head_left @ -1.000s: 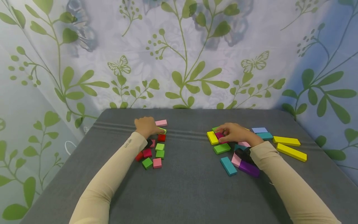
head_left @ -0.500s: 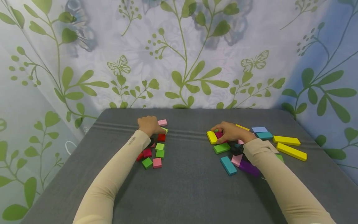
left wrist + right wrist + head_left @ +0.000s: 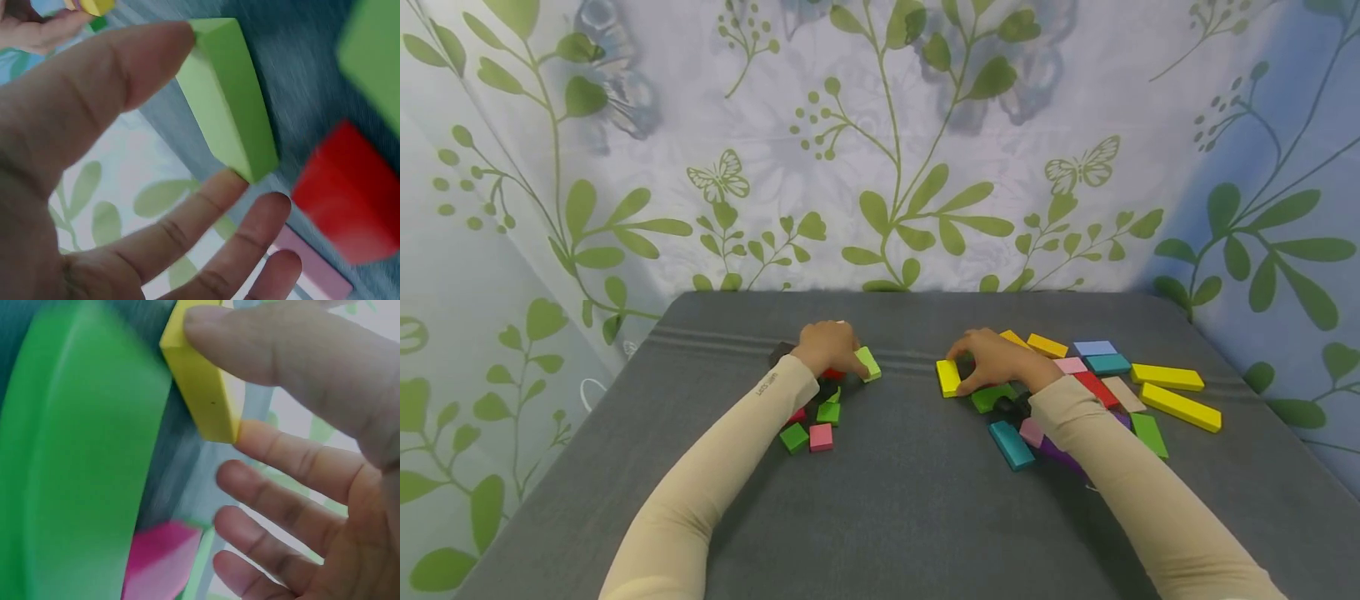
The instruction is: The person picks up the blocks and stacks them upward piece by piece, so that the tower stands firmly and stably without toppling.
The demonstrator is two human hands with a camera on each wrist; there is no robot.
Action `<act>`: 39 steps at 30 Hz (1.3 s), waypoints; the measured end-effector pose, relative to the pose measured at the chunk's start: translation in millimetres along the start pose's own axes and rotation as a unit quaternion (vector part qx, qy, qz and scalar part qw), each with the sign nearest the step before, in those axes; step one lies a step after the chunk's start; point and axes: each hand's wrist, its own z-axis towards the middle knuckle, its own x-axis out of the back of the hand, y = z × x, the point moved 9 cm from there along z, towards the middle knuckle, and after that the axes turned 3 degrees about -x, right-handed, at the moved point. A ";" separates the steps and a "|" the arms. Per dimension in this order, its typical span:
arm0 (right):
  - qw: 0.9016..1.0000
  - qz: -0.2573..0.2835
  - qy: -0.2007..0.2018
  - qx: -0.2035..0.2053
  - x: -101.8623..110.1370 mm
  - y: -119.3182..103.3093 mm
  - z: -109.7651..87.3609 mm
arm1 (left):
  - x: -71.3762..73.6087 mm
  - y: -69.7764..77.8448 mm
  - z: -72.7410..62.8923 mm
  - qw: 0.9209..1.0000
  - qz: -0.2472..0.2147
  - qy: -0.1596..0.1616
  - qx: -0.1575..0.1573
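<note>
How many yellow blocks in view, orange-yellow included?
5: one yellow block pinched by the right hand, two orange-yellow blocks just beyond it, two long yellow blocks at far right. More may be hidden under the right arm.

The left hand (image 3: 827,345) and right hand (image 3: 994,358) now hold a light-green rectangular block (image 3: 870,363) and yellow rectangular block (image 3: 947,379) closer together.
</note>
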 end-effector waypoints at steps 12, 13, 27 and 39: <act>1.000 0.019 0.001 -0.006 -21.3 -29.1 2.1 | -16.0 27.5 -30.1 0.991 -0.040 -0.026 -0.128; 1.000 0.023 0.005 -0.009 -22.8 -30.7 2.0 | -17.1 28.3 -32.5 0.990 -0.042 -0.029 -0.135; 0.994 0.095 0.053 -0.003 -41.2 -56.3 1.9 | -25.4 26.1 -61.2 0.980 -0.118 -0.049 -0.150; 0.990 0.126 0.062 -0.009 -53.8 -47.1 -1.3 | -35.0 21.9 -57.2 0.966 -0.164 -0.045 -0.192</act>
